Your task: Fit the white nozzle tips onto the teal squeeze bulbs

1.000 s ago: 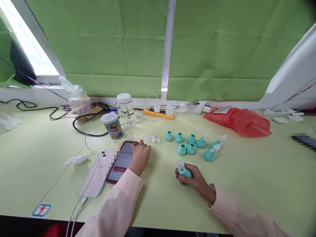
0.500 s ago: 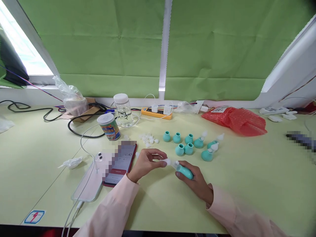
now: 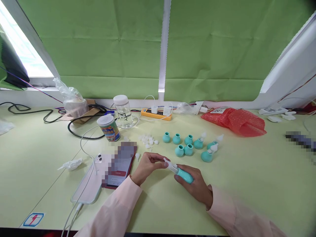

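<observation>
My right hand (image 3: 197,186) is wrapped round a teal rubber squeeze bulb (image 3: 185,175), which looks like part of a nasal aspirator. A clear nozzle piece sticks out of the bulb toward the left. My left hand (image 3: 147,167) pinches a small white silicone tip (image 3: 170,164), which meets the end of that nozzle; how far it is pushed on I cannot tell. Just beyond my hands stand several open teal bulbs (image 3: 179,150). To their right lie bulbs with nozzles and white tips (image 3: 206,156). A small pile of loose white tips (image 3: 147,140) is behind my left hand.
Left of my hands lie a red-edged phone (image 3: 122,164) and a pale phone (image 3: 86,181) with a white cable. Behind them stand a printed can (image 3: 110,128) and a clear bottle (image 3: 124,113). An orange power strip (image 3: 156,114) and a red bubble-wrap bag (image 3: 234,121) sit at the back.
The white tip in my left hand has come across the gap to the nozzle and now touches it. My right hand has stayed nearly in place with the bulb.
</observation>
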